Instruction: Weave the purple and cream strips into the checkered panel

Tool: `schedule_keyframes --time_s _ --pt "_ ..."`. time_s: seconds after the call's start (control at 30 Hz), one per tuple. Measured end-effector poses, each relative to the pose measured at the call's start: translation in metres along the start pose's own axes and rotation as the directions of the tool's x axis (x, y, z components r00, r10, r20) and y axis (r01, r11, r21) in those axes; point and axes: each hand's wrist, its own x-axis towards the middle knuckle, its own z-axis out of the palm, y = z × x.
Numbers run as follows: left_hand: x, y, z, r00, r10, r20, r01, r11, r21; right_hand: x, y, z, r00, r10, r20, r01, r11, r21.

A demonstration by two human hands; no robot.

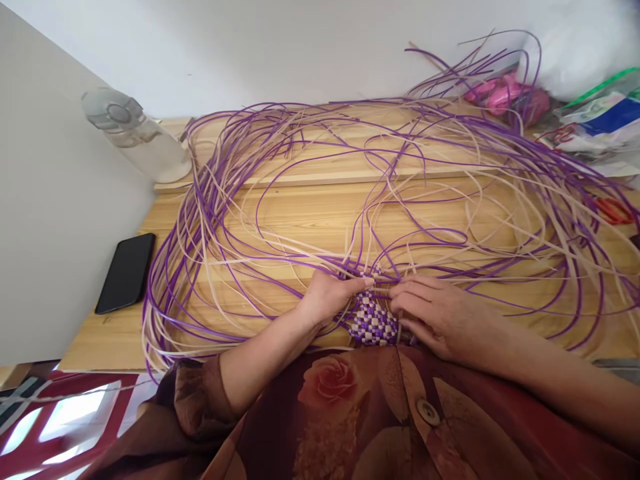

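A small woven piece point(375, 325) in a purple and cream check lies at the table's front edge, close to my body. Long thin purple and cream weaving strips point(200, 180) fan out from it in wide loops to both sides. My left hand point(330, 297) grips the upper left of the weave, thumb stretched across its top and fingers tucked underneath. From the right, my right hand point(440, 310) has its fingers bent together over strips at the weave's right edge; its fingertips are partly hidden.
On the left stand a clear bottle point(145, 143) with a grey lid and a black phone point(126, 273). Red-handled scissors point(614, 211), a pink bundle point(510, 97) and plastic bags point(605, 123) lie at the right. A wooden ledge point(325, 179) runs along the back wall.
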Motion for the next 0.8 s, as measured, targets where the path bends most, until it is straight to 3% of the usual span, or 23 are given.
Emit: schedule_keyframes --time_s 0.1,0.23,0.43,0.67,0.8 --pt "0.002 -0.003 -0.001 1.0 0.018 -0.004 -0.018 1.0 0.026 -0.016 0.006 0.006 0.994 0.113 -0.005 -0.113 0.993 -0.027" --pt "0.005 -0.005 0.0 0.999 0.049 -0.007 -0.049 0.999 0.008 -0.025 0.009 0.012 0.986 0.153 -0.07 -0.156 0.987 -0.035" --pt "0.008 0.004 0.003 0.993 0.103 -0.057 -0.105 0.994 -0.021 -0.018 0.008 0.02 0.971 0.122 -0.205 -0.133 0.99 -0.04" --pt "0.035 0.035 -0.001 0.971 0.228 -0.073 -0.228 0.974 0.014 -0.002 0.018 0.014 0.914 0.103 -0.393 -0.145 0.986 -0.079" --pt "0.046 0.036 -0.003 0.976 0.215 -0.046 -0.216 0.976 -0.019 0.002 0.018 0.016 0.909 0.104 -0.404 -0.161 0.981 -0.108"
